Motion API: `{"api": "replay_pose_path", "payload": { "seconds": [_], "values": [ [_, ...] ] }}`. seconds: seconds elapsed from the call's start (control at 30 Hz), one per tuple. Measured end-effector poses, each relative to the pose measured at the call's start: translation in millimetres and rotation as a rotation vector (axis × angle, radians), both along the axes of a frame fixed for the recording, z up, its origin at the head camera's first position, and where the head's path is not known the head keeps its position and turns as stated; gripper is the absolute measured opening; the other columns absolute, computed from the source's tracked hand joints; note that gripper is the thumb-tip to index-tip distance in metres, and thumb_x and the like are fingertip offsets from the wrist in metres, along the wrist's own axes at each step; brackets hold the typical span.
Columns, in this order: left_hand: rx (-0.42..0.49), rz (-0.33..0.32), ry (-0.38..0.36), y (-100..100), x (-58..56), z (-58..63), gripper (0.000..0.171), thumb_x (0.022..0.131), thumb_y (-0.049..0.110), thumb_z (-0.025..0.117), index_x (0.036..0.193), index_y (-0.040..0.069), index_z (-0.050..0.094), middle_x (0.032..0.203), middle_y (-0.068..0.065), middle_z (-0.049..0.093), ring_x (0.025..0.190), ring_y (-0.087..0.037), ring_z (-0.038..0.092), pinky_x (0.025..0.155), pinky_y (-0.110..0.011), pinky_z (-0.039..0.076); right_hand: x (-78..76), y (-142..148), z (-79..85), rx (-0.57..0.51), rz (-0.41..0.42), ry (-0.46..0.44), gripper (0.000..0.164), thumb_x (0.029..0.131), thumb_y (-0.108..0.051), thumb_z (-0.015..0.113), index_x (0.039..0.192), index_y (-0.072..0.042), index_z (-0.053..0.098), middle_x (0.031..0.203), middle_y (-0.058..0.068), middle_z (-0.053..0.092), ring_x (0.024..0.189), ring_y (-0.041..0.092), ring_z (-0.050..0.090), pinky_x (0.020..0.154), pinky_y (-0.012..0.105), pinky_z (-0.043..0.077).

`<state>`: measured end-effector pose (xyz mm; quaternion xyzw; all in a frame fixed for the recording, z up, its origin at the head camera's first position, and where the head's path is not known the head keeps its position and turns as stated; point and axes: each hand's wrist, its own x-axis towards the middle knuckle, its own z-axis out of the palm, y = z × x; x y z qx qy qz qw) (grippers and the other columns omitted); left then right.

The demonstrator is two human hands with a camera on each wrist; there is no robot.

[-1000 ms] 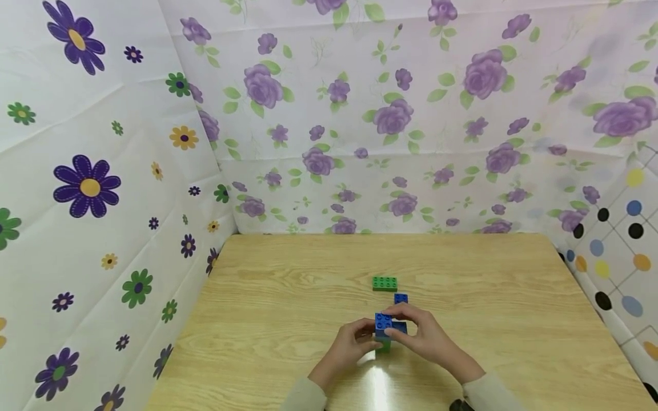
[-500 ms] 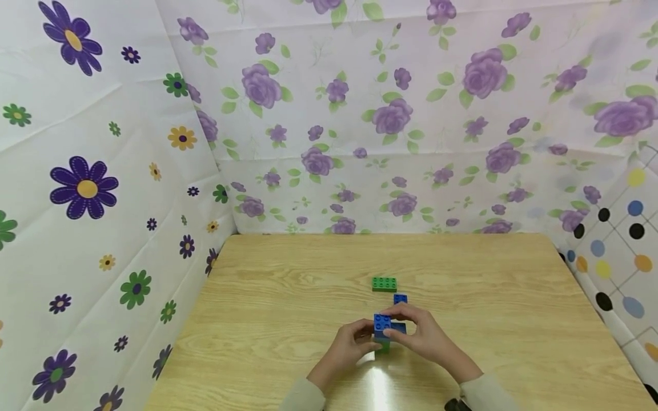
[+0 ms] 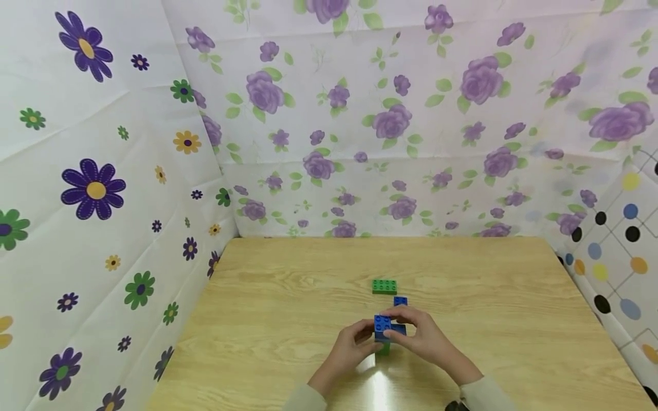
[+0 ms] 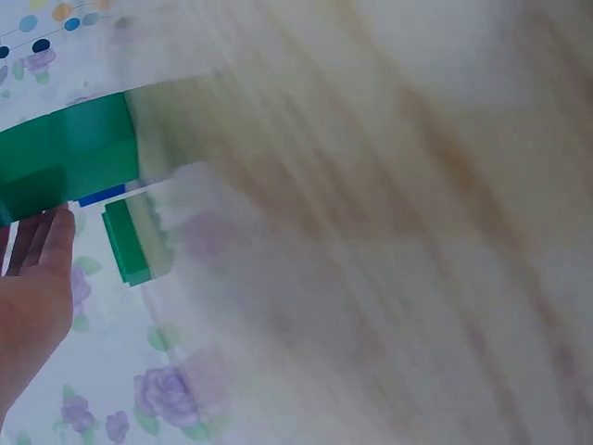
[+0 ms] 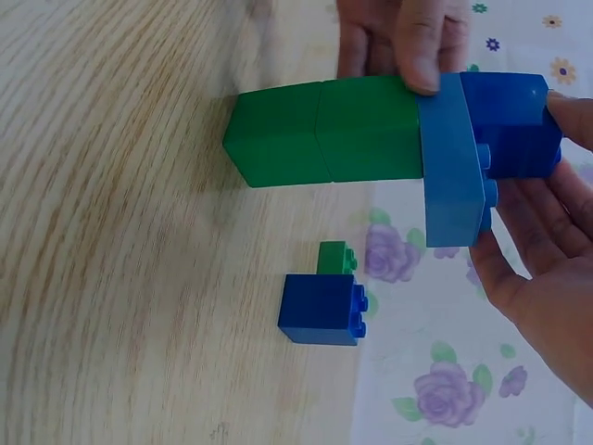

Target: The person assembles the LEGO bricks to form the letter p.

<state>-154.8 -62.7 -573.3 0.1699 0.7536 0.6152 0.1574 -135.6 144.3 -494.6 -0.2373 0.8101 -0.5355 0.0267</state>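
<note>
In the right wrist view a tower of toy building bricks stands on the table: two green bricks (image 5: 366, 130) below, a longer blue brick (image 5: 449, 171) across them, and a square blue brick (image 5: 505, 97) on top. The long brick juts out past the tower on one side. My right hand (image 3: 424, 337) pinches the top blue brick between thumb and fingers. From the other side, my left hand (image 3: 349, 347) holds the tower, its thumb where the upper green brick meets the long blue one. Only part of the left hand shows in the left wrist view.
Behind the tower on the wooden table (image 3: 267, 319) lie a loose blue brick (image 3: 400, 300) and, farther back, a loose green brick (image 3: 384, 287). Flowered cloth (image 3: 308, 114) hangs along the table's back, with more cloth at both sides.
Both hands keep their hold on the tower with hardly any movement. The head view has shifted slightly, so the scene sits a little lower.
</note>
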Motion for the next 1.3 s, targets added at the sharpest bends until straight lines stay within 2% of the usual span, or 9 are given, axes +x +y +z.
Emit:
{"api": "replay_pose_path", "payload": {
  "seconds": [0.23, 0.33, 0.47, 0.7, 0.8, 0.97, 1.07, 1.3],
  "values": [
    [0.029, 0.015, 0.058, -0.5, 3.3, 4.1, 0.04, 0.089, 0.019, 0.07, 0.128, 0.016, 0.06, 0.129, -0.001, 0.06, 0.123, -0.021, 0.054, 0.105, -0.03, 0.044, -9.1, 4.8, -26.1, 0.015, 0.016, 0.024, 0.037, 0.092, -0.017, 0.066, 0.127, -0.005, 0.059, 0.123, 0.009, 0.063, 0.11, 0.025, 0.06, 0.092, 0.047, 0.052],
    [0.023, 0.025, 0.056, -0.9, 4.6, 3.8, 0.039, 0.089, 0.018, 0.071, 0.127, 0.015, 0.061, 0.127, -0.001, 0.061, 0.121, -0.02, 0.055, 0.104, -0.029, 0.045, -12.1, 9.0, -28.8, -0.001, 0.01, 0.016, 0.035, 0.095, -0.019, 0.063, 0.128, -0.009, 0.058, 0.124, 0.009, 0.062, 0.11, 0.021, 0.06, 0.092, 0.044, 0.053],
    [0.015, 0.037, 0.04, -0.3, 4.5, 4.1, 0.04, 0.088, 0.02, 0.071, 0.127, 0.016, 0.061, 0.126, 0.0, 0.062, 0.121, -0.02, 0.056, 0.103, -0.026, 0.045, -18.7, 16.4, -25.7, -0.047, -0.054, 0.023, 0.032, 0.097, -0.015, 0.06, 0.129, -0.012, 0.058, 0.122, 0.008, 0.062, 0.108, 0.018, 0.06, 0.09, 0.042, 0.054],
    [0.019, 0.039, 0.028, 0.6, 0.8, 5.2, 0.04, 0.088, 0.018, 0.072, 0.126, 0.015, 0.061, 0.125, -0.001, 0.063, 0.119, -0.018, 0.057, 0.101, -0.025, 0.046, -38.0, 31.2, -29.1, -0.082, -0.127, 0.058, 0.038, 0.095, -0.01, 0.061, 0.132, -0.006, 0.054, 0.125, 0.016, 0.06, 0.113, 0.033, 0.057, 0.09, 0.036, 0.054],
    [0.02, 0.038, 0.017, 0.8, -0.8, 6.3, 0.039, 0.087, 0.017, 0.072, 0.125, 0.016, 0.062, 0.124, 0.0, 0.063, 0.118, -0.017, 0.058, 0.101, -0.026, 0.047, -45.5, 36.4, -33.5, -0.085, -0.141, 0.037, 0.039, 0.095, -0.014, 0.062, 0.132, -0.005, 0.054, 0.128, 0.016, 0.058, 0.115, 0.034, 0.055, 0.092, 0.035, 0.054],
    [0.023, 0.037, 0.004, 1.7, -2.8, 7.0, 0.039, 0.087, 0.016, 0.072, 0.125, 0.017, 0.062, 0.124, 0.001, 0.063, 0.117, -0.016, 0.058, 0.101, -0.026, 0.047, -57.2, 42.4, -48.1, -0.084, -0.164, -0.026, 0.043, 0.094, -0.018, 0.064, 0.134, -0.006, 0.053, 0.132, 0.015, 0.055, 0.12, 0.035, 0.052, 0.095, 0.042, 0.052],
    [0.025, 0.038, 0.0, 2.1, -4.1, 6.7, 0.039, 0.087, 0.016, 0.072, 0.125, 0.017, 0.062, 0.125, 0.001, 0.063, 0.119, -0.017, 0.057, 0.1, -0.025, 0.047, -63.8, 43.9, -58.7, -0.088, -0.18, -0.087, 0.046, 0.093, -0.015, 0.065, 0.136, -0.004, 0.05, 0.135, 0.018, 0.052, 0.123, 0.037, 0.049, 0.097, 0.047, 0.049],
    [0.032, 0.037, 0.004, 1.6, -3.6, 6.3, 0.039, 0.087, 0.014, 0.071, 0.125, 0.014, 0.062, 0.125, -0.002, 0.063, 0.118, -0.019, 0.058, 0.101, -0.029, 0.047, -74.2, 46.3, -84.7, -0.06, -0.204, -0.211, 0.054, 0.089, -0.011, 0.069, 0.138, 0.0, 0.047, 0.139, 0.022, 0.048, 0.128, 0.039, 0.044, 0.102, 0.047, 0.046]
  ]
}}
